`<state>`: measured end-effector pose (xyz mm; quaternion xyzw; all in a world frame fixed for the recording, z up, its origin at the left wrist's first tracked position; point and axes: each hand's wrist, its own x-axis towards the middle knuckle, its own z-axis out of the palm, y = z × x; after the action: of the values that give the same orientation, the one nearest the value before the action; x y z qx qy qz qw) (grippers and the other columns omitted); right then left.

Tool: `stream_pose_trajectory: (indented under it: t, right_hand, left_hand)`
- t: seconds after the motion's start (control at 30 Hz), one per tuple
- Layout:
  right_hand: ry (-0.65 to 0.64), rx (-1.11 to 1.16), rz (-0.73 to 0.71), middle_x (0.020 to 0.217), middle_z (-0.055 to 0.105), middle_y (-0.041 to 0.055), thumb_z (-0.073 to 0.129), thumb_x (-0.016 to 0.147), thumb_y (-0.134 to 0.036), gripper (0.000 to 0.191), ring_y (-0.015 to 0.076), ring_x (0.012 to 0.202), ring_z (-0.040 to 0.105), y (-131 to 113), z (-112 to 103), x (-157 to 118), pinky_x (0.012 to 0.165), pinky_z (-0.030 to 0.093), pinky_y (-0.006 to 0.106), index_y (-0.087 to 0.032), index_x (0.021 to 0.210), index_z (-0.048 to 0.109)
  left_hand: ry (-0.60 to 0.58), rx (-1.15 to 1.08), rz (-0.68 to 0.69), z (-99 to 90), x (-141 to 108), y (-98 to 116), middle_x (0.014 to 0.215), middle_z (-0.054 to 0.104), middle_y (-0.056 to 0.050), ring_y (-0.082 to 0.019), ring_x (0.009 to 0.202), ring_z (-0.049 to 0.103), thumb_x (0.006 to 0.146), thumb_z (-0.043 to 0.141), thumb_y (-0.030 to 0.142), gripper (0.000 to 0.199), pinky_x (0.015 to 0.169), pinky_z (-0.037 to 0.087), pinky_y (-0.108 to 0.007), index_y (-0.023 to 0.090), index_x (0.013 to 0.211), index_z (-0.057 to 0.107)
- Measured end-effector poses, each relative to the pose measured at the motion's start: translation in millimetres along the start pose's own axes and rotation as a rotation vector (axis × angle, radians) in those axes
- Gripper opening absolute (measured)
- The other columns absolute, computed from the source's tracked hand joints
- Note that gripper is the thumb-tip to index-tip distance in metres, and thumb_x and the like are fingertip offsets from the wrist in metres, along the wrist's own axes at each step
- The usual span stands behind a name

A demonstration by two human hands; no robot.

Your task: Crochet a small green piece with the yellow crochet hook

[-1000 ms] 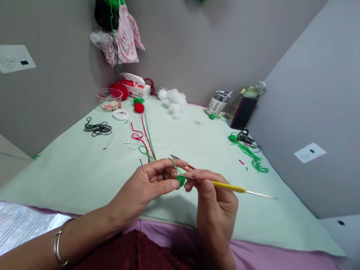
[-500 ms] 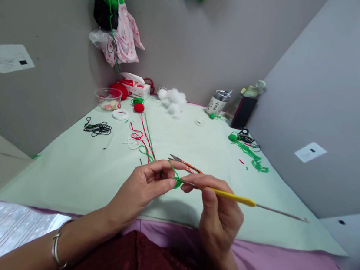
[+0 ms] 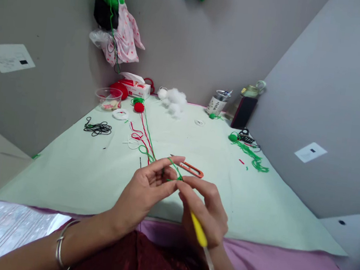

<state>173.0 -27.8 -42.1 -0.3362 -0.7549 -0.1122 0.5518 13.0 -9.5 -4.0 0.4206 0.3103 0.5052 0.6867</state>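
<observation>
My left hand [image 3: 143,192] pinches a small green crochet piece [image 3: 179,178] between thumb and fingers. Green yarn [image 3: 174,165] runs from it over my raised index finger. Closed around a crochet hook [image 3: 199,230] with a yellow grip is my right hand [image 3: 207,206]; its fingertips meet the piece too. The hook's back end points down toward me, and its working tip is hidden by the fingers. Just beyond my fingers lie orange thread snips [image 3: 192,169], partly covered by the left index finger.
Red and green strands [image 3: 147,133] lead back to a red yarn ball [image 3: 138,107]. Black cord [image 3: 97,128] lies left; green yarn pieces [image 3: 252,156] lie right. White stuffing [image 3: 174,100], a tissue box [image 3: 136,88], a pen can [image 3: 217,103] and a phone [image 3: 244,112] stand at the back.
My right hand has turned, swinging the hook's back end from pointing right to pointing down toward me. The right fingers have closed in on the green piece, uncovering more of the snips' handle.
</observation>
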Motion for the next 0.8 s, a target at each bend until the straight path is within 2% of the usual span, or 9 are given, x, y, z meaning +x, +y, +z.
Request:
stream_pose_trajectory:
  t: [0.07, 0.13, 0.23, 0.3, 0.4, 0.53, 0.63, 0.7, 0.8]
  right_hand:
    - [0.034, -0.043, -0.004, 0.118, 0.075, 0.0113, 0.066, 0.095, -0.004, 0.037, 0.023, 0.107, 0.075, -1, 2, -3, 0.084, 0.064, 0.035, -0.022, 0.127, 0.075]
    - [0.094, 0.073, 0.125, 0.11, 0.076, 0.0079, 0.063, 0.098, -0.006, 0.035, 0.0218, 0.099, 0.075, -2, 2, -1, 0.082, 0.064, 0.036, -0.025, 0.124, 0.076]
    - [0.189, 0.388, 0.397, 0.089, 0.075, 0.0024, 0.056, 0.104, -0.011, 0.027, 0.0178, 0.079, 0.07, -3, -2, 6, 0.078, 0.061, 0.037, -0.026, 0.111, 0.077]
    - [0.189, 0.547, 0.498, 0.086, 0.074, 0.0013, 0.055, 0.105, -0.016, 0.024, 0.0164, 0.074, 0.067, -2, -3, 13, 0.077, 0.059, 0.036, -0.026, 0.104, 0.077]
    - [0.122, 0.587, 0.484, 0.093, 0.078, 0.0025, 0.059, 0.104, -0.018, 0.022, 0.0175, 0.083, 0.071, -2, -1, 18, 0.076, 0.059, 0.034, -0.026, 0.104, 0.078]
    - [0.103, 0.414, 0.392, 0.093, 0.078, 0.001, 0.059, 0.103, -0.01, 0.028, 0.0161, 0.083, 0.073, -4, 5, 12, 0.08, 0.061, 0.033, -0.028, 0.113, 0.078]
    - [0.1, 0.172, 0.237, 0.108, 0.077, 0.0051, 0.068, 0.097, -0.007, 0.034, 0.0189, 0.097, 0.075, -6, 8, 3, 0.08, 0.061, 0.032, -0.029, 0.122, 0.078]
    - [0.096, 0.111, 0.181, 0.113, 0.077, 0.0068, 0.069, 0.095, -0.006, 0.038, 0.0195, 0.099, 0.075, -6, 8, 0, 0.08, 0.061, 0.032, -0.028, 0.125, 0.077]
    - [0.167, 0.297, 0.349, 0.095, 0.076, 0.0026, 0.062, 0.1, -0.007, 0.031, 0.0165, 0.086, 0.072, -4, 3, 5, 0.078, 0.059, 0.032, -0.027, 0.115, 0.079]
  left_hand:
    - [-0.062, -0.171, -0.142, 2.1, 2, 0, 0.09, 0.071, -0.001, -0.013, 0.085, 0.063, 0.082, 0.089, 0.026, 0.033, 0.082, 0.052, -0.023, 0.025, 0.114, 0.085]
    - [-0.106, -0.266, -0.236, 1.6, 4, 1, 0.094, 0.072, -0.004, -0.013, 0.086, 0.063, 0.08, 0.089, 0.025, 0.03, 0.083, 0.053, -0.024, 0.021, 0.109, 0.087]
    - [-0.048, -0.241, -0.211, -1.8, 6, 3, 0.088, 0.069, -0.002, -0.012, 0.084, 0.063, 0.079, 0.088, 0.023, 0.03, 0.087, 0.054, -0.025, 0.02, 0.11, 0.086]
    - [-0.046, -0.184, -0.154, -3.1, 6, 4, 0.084, 0.068, 0.0, -0.013, 0.085, 0.064, 0.082, 0.087, 0.024, 0.032, 0.089, 0.053, -0.026, 0.023, 0.113, 0.085]
    - [-0.09, -0.118, -0.085, -2.8, 4, 2, 0.087, 0.071, 0.0, -0.015, 0.09, 0.066, 0.084, 0.086, 0.024, 0.03, 0.092, 0.05, -0.027, 0.026, 0.114, 0.085]
    - [-0.01, -0.053, -0.027, -0.8, 3, -3, 0.083, 0.067, 0.002, -0.013, 0.086, 0.062, 0.08, 0.091, 0.027, 0.033, 0.085, 0.047, -0.024, 0.028, 0.113, 0.085]
    - [-0.009, -0.097, -0.093, -0.2, 4, -5, 0.086, 0.069, 0.0, -0.013, 0.081, 0.059, 0.079, 0.092, 0.029, 0.04, 0.08, 0.047, -0.024, 0.027, 0.118, 0.084]
    - [-0.052, -0.153, -0.176, -1.0, 6, -4, 0.089, 0.07, -0.002, -0.012, 0.078, 0.056, 0.079, 0.092, 0.03, 0.041, 0.073, 0.046, -0.023, 0.024, 0.118, 0.084]
    - [-0.068, -0.209, -0.225, -3.2, 9, -1, 0.092, 0.07, -0.004, -0.012, 0.076, 0.054, 0.076, 0.091, 0.028, 0.033, 0.07, 0.047, -0.022, 0.02, 0.108, 0.087]
